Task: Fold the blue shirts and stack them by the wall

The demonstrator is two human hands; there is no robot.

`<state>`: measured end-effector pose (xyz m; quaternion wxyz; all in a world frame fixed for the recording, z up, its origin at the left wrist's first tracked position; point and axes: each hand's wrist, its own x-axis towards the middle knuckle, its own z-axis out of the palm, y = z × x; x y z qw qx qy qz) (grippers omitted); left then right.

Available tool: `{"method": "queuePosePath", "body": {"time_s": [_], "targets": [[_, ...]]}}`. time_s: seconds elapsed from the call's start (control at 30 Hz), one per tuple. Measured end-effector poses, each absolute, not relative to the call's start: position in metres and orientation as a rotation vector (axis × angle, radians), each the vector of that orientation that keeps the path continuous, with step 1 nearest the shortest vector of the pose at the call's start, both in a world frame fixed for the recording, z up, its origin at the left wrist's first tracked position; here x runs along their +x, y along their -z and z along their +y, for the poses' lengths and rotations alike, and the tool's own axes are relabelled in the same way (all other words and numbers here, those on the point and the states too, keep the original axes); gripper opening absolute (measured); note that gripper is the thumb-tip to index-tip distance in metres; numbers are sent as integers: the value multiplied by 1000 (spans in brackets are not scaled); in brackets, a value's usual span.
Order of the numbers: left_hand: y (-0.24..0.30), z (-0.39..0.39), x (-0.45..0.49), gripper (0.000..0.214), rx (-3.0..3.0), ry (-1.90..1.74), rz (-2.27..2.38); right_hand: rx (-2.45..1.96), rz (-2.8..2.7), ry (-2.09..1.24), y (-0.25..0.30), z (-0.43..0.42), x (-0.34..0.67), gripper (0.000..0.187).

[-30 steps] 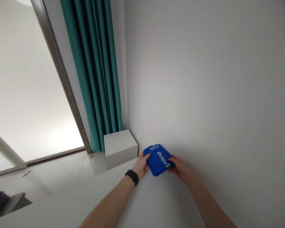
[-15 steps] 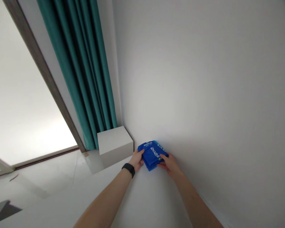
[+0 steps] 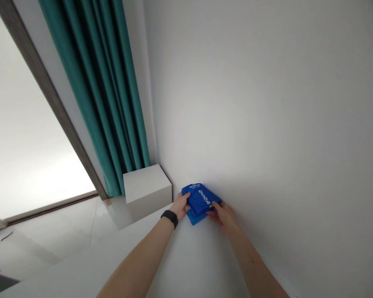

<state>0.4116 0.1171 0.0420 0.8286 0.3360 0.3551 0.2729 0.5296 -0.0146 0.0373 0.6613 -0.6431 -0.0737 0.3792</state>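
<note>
A folded blue cloth (image 3: pixel 201 200) with white "2024" print lies on top of another blue folded piece, on a white surface against the white wall. My left hand (image 3: pixel 180 205), with a black band on its wrist, grips the cloth's left edge. My right hand (image 3: pixel 223 214) rests its fingers on the cloth's near right edge, pressing it down. Both arms reach forward from the bottom of the view.
A white box (image 3: pixel 146 191) stands just left of the cloth, in the corner below a teal curtain (image 3: pixel 108 95). A large bright window with a dark frame (image 3: pixel 49 103) fills the left. The white wall (image 3: pixel 267 124) rises right behind the cloth.
The blue cloth went from held up between both hands to lying down by the wall on a second blue piece. My right hand shifted onto its top edge.
</note>
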Motion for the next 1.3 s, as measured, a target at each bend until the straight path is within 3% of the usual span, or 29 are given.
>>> {"method": "queuePosePath", "body": {"time_s": [0.17,0.4,0.53,0.7,0.83,0.97,1.3], "targets": [[-44,125,416,28,795,-571,790,-1532,-141,-846,-33,-14,531,14],[-32,144,396,47,1008,-625,890,-1676,-274,-860,-10,-18,542,23],[-28,145,393,40,1142,-660,947,-1792,-417,-767,-11,-19,541,27],[-28,149,397,12,1293,-635,982,-1915,-643,-502,-19,-30,523,30],[-28,153,396,11,1367,-596,986,-1971,-1080,-145,-30,-33,497,12],[-29,155,392,16,1393,-574,968,-2046,-1602,292,-34,-25,479,9],[-29,153,395,16,1440,-585,929,-2102,-1639,447,-13,-21,477,18]]}}
